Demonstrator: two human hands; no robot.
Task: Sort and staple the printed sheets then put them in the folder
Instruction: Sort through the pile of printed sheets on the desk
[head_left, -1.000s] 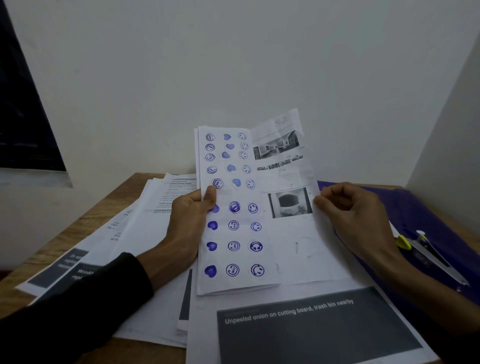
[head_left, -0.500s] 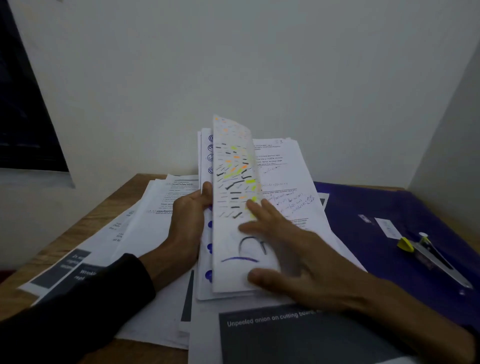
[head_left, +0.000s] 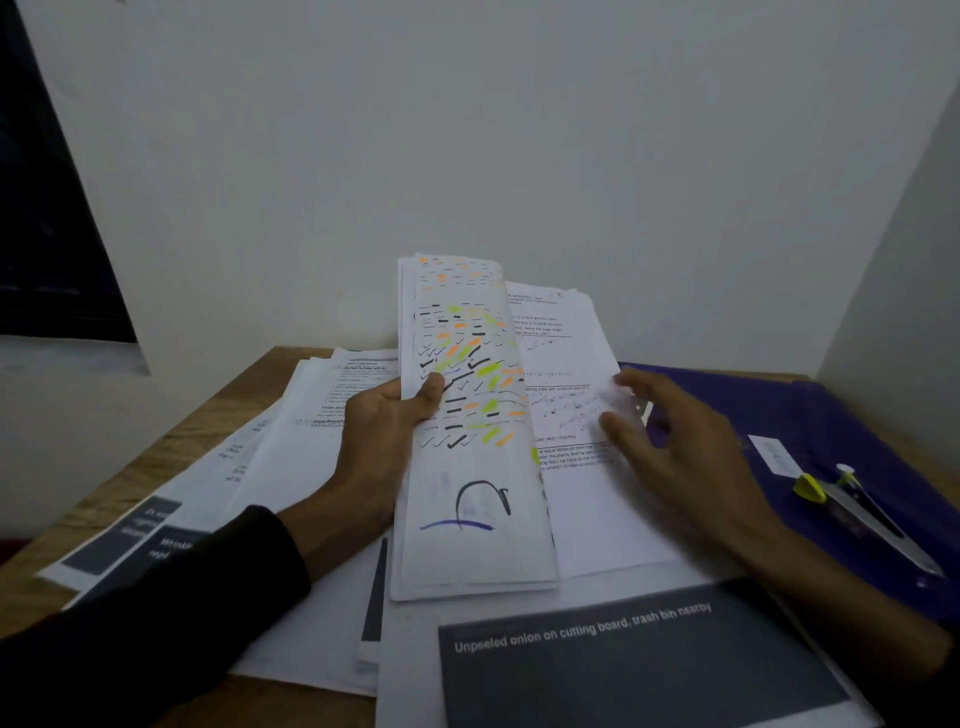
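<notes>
Gripping the sheet stack (head_left: 467, 467) w/ our left hand (head_left: 382, 431), raised above desk papers; right hand (head_left: 675, 441) loose-fingered on its printed page; front sheet (head_left: 639, 670) reads "Unpeeled onion on cutting board, trash bin nearby"

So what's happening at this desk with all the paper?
A person is leafing through a bundle of printed sheets held upright over a wooden desk. The left hand grips the bundle at its left edge, thumb on a page covered in orange, green and black marker strokes. The right hand, blurred and with fingers spread, is at a page of text and handwriting. More printouts lie spread underneath, and a purple folder lies open on the right. Nothing looks filed yet.
</notes>
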